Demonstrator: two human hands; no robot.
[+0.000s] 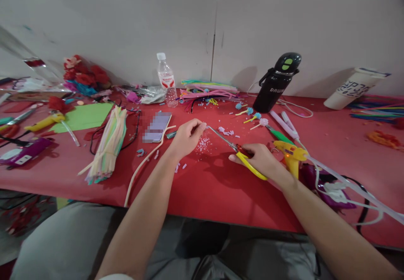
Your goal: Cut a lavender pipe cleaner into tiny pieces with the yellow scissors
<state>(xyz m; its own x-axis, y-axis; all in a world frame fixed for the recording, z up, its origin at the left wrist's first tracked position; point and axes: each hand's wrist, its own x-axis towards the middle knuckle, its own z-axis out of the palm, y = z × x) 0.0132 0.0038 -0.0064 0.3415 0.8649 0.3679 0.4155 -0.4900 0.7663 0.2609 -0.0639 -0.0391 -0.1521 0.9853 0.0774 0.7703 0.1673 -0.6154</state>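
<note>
My right hand [259, 160] is wrapped round the handles of a pair of scissors [248, 163] with yellow and dark red grips. Its blades point up and left, with the tips close to my left fingertips. My left hand [188, 135] is closed in a pinch on a small lilac fuzzy piece [205, 125], mostly covered by the fingers. Beneath the two hands, tiny lilac clippings [203, 145] are scattered on the red tabletop [208, 194]. A clump of short lilac pieces [225, 132] lies just beyond the scissors. Left of my forearm runs a long cream pipe cleaner [139, 168].
A yellow glue gun [292, 156] with trailing cables stands by my right wrist. Farther back are a black flask [273, 88], a clear bottle [167, 82] and a paper cup [350, 88]. At left lie a pipe-cleaner bundle [109, 149], a phone [159, 126] and green paper [85, 118].
</note>
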